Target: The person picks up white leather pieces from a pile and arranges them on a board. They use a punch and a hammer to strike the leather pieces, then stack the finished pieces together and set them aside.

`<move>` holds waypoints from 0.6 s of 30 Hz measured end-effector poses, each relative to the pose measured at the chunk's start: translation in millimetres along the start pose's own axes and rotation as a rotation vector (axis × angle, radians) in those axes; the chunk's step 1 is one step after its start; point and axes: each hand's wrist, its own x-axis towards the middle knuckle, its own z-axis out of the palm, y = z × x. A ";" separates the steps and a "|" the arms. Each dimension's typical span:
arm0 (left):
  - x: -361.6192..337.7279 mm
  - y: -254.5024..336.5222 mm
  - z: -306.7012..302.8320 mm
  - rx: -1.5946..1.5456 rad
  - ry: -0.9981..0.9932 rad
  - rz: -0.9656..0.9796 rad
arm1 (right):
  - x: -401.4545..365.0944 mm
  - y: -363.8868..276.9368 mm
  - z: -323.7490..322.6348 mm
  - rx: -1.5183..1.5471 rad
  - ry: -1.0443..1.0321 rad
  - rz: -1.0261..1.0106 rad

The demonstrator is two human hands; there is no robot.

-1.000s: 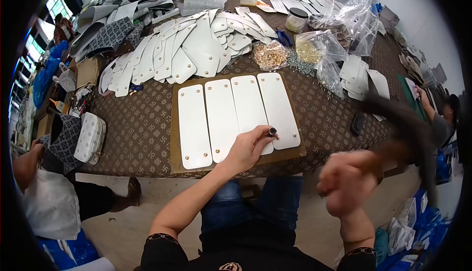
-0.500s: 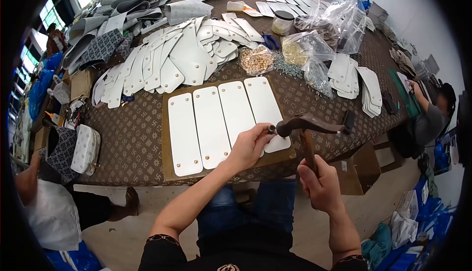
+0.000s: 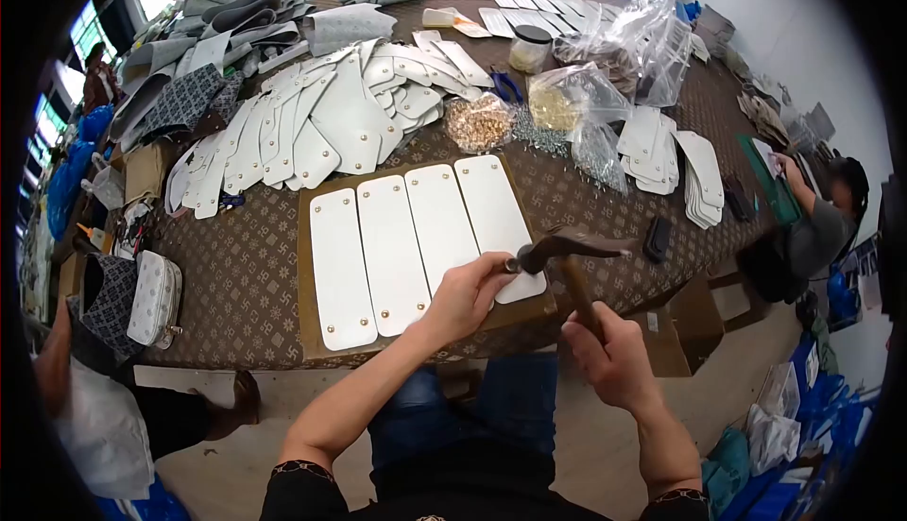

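My left hand (image 3: 461, 302) pinches a small metal rivet setter (image 3: 511, 264) over the near end of the rightmost white panel (image 3: 501, 202). My right hand (image 3: 612, 356) is wrapped round the wooden handle of a hammer (image 3: 578, 294). Its dark head overlaps the setter's top in this view. Several long white panels, among them the leftmost panel (image 3: 342, 271), lie side by side on a brown board (image 3: 307, 318). Gold rivets show at their corners; the near end of the rightmost panel is partly hidden by my left hand and the hammer.
Behind the board lie a heap of riveted white pieces (image 3: 326, 124), a bag of gold rivets (image 3: 479, 122) and a lidded jar (image 3: 530, 51). White stacks (image 3: 699, 176) and a black block (image 3: 658, 238) are at right. A person (image 3: 822, 219) sits far right; another person's arm (image 3: 54, 365) shows at left.
The view has shifted slightly, so the table's things appear a little further left. The hammer head stays close at the setter, and both hands keep their grips.
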 end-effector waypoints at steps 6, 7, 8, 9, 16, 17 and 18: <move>28.8 9.1 30.4 -0.268 0.036 0.038 | -23.3 -2.0 -7.5 0.528 0.233 0.248; 34.7 6.8 37.5 -0.257 0.031 0.067 | -22.2 0.5 -6.9 0.527 0.237 0.243; 38.2 4.4 41.8 -0.248 0.026 0.092 | -22.6 4.4 -4.7 0.524 0.214 0.285; 40.9 4.2 43.1 -0.150 0.003 0.032 | -23.2 6.9 -4.0 0.520 0.192 0.329; 39.5 -8.0 49.0 -0.155 0.005 0.092 | -29.1 -47.8 -49.0 0.433 0.328 -0.001; 40.3 -8.2 49.3 -0.162 0.002 0.099 | -30.4 -53.2 -53.6 0.451 0.467 -0.219; 40.5 -8.4 49.0 -0.169 0.002 0.105 | -25.4 -62.2 -53.3 0.644 0.544 -0.372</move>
